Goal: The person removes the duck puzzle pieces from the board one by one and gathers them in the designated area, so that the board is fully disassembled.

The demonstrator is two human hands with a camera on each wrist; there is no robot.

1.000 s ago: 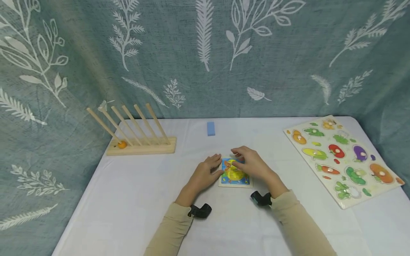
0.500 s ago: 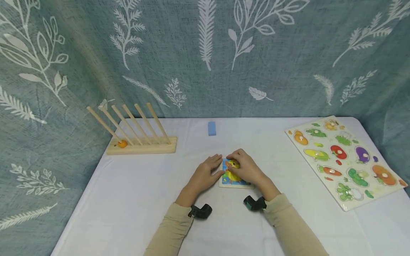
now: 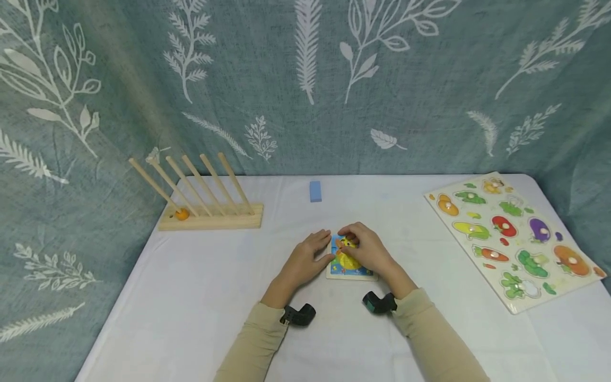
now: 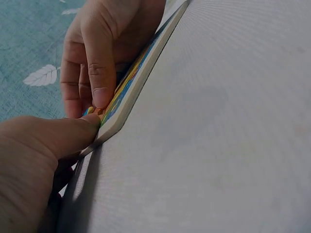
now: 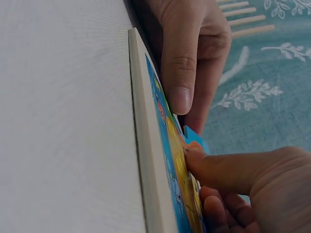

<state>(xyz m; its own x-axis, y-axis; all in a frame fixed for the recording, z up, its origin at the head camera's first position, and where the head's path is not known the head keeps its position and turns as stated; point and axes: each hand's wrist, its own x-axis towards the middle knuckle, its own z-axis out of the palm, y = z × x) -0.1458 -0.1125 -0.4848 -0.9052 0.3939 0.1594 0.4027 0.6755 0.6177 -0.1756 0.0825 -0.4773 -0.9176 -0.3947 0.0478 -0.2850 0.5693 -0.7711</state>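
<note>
A small square jigsaw puzzle with a yellow bird on a blue background lies on the white table between both hands. The left hand rests along its left side, fingers extended toward the upper left corner and thumb pressing the picture near the edge. Reaching over the top right part, the right hand pinches a blue and orange puzzle piece. In the right wrist view this piece stands tilted up from the puzzle's face beside the left thumb. Much of the puzzle's right side is hidden under the right hand.
A wooden peg stand with slanting rods and an orange bead stands at the back left. Toward the back lies a blue block. A large vegetable peg puzzle lies at the right. A patterned curtain hangs behind.
The right hand has moved left over the puzzle, and its spread fingers have closed to a pinch on a piece. The left hand has stayed at the puzzle's left side.
</note>
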